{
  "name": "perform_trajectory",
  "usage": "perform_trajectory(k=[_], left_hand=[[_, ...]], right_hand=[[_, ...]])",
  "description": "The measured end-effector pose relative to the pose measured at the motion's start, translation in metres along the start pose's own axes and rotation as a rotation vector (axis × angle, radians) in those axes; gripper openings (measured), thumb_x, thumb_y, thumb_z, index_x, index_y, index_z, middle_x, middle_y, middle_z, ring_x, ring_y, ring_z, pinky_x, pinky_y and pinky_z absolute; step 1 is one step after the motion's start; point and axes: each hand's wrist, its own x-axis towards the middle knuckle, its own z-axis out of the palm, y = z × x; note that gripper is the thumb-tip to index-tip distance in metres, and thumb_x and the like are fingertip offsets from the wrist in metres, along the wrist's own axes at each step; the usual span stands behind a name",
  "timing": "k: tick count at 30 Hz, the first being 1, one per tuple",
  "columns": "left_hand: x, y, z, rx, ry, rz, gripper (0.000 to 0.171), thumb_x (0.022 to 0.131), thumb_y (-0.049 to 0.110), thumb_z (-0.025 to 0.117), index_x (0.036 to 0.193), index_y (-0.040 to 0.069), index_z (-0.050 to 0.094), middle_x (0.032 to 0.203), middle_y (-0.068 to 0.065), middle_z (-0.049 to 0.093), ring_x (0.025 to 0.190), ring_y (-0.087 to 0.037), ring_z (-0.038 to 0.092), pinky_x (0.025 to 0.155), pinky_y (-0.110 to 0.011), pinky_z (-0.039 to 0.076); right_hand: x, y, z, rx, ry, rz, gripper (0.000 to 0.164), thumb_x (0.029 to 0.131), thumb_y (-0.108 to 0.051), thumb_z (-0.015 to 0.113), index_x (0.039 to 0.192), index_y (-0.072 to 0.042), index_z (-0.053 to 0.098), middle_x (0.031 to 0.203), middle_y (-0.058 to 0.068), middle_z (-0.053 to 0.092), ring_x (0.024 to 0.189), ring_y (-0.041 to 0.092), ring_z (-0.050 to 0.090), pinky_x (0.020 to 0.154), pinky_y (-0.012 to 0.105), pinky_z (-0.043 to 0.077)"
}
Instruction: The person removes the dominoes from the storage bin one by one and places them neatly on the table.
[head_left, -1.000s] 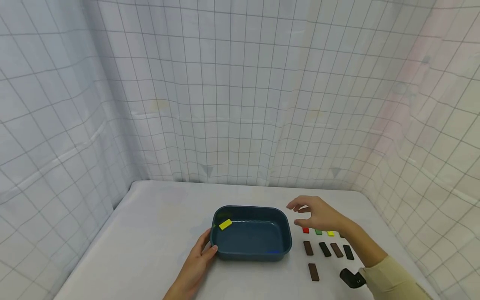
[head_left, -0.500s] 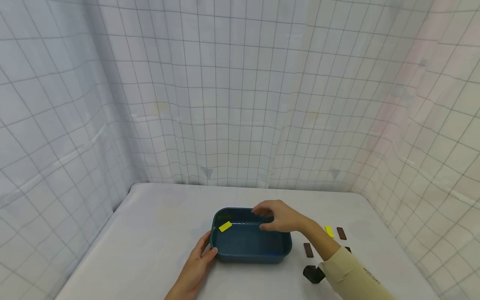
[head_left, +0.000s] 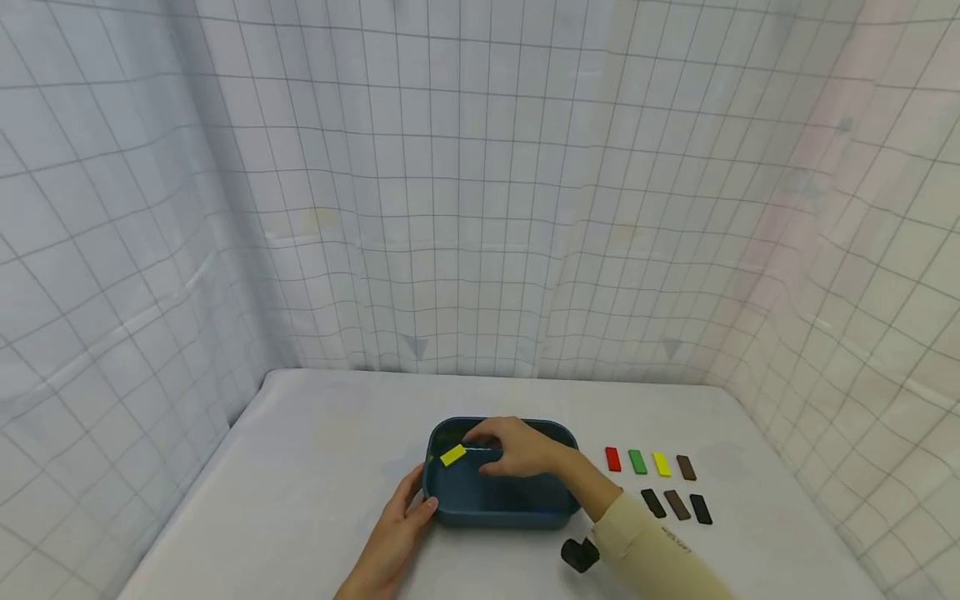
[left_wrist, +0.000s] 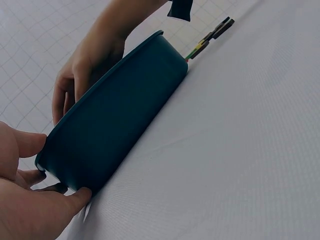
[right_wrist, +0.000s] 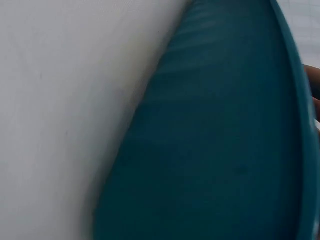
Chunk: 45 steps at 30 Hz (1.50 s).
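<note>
A dark teal plastic tub (head_left: pixel 502 520) stands on the table, also seen from the side in the left wrist view. My left hand (head_left: pixel 396 529) grips its left end, thumb and fingers at the rim and outer wall (left_wrist: pixel 107 120). Inside, toward the back left, lies a small yellow block (head_left: pixel 453 455). Over the tub's inside reaches my right hand (head_left: pixel 517 448), thumb and fingers parted, fingertips close to the yellow block and nothing between them. The right wrist view mostly shows the tub's outer wall (right_wrist: pixel 215 130).
Right of the tub lie small flat blocks: a red one (head_left: pixel 613 459), a green one (head_left: pixel 637 462), a yellow one (head_left: pixel 661 464), a brown one (head_left: pixel 686 467), with several dark ones (head_left: pixel 677 504) nearer. My right forearm covers part of that area. Grid-patterned curtains (head_left: pixel 480 208) enclose the table.
My right hand has moved left from above the coloured blocks into the tub, toward the yellow block. The left hand and tub have stayed put.
</note>
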Motion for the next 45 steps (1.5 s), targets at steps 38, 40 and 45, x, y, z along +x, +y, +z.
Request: perform_trajectory(k=[38,40,45], left_hand=[[-0.001,0.000,-0.002,-0.007,-0.051,0.039,0.066,0.110,0.011,0.050,0.164,0.002,0.013,0.168,-0.027,0.001,0.152,-0.050,0.004,0.120,-0.057,0.024],[-0.001,0.000,-0.002,-0.005,-0.050,0.035,0.066,0.110,0.011,0.050,0.164,0.002,0.013,0.168,-0.027,0.001,0.152,-0.050,0.004,0.120,-0.058,0.024],[0.000,0.000,-0.002,-0.005,-0.056,0.031,0.067,0.110,0.011,0.050,0.164,0.001,0.012,0.168,-0.028,0.001,0.151,-0.051,0.003,0.120,-0.058,0.024]], right_hand=[[0.038,0.021,0.045,-0.201,0.037,0.045,0.027,0.098,-0.003,0.070,0.124,-0.009,0.075,0.124,0.000,0.070,0.118,0.011,0.063,0.099,0.024,0.051],[0.038,0.021,0.045,-0.191,0.039,0.035,0.025,0.098,-0.003,0.070,0.122,-0.009,0.076,0.122,0.000,0.071,0.116,0.010,0.063,0.097,0.023,0.051],[0.037,0.021,0.044,-0.182,0.030,0.032,0.025,0.095,-0.002,0.075,0.119,-0.008,0.077,0.119,0.000,0.072,0.109,0.007,0.063,0.094,0.021,0.052]])
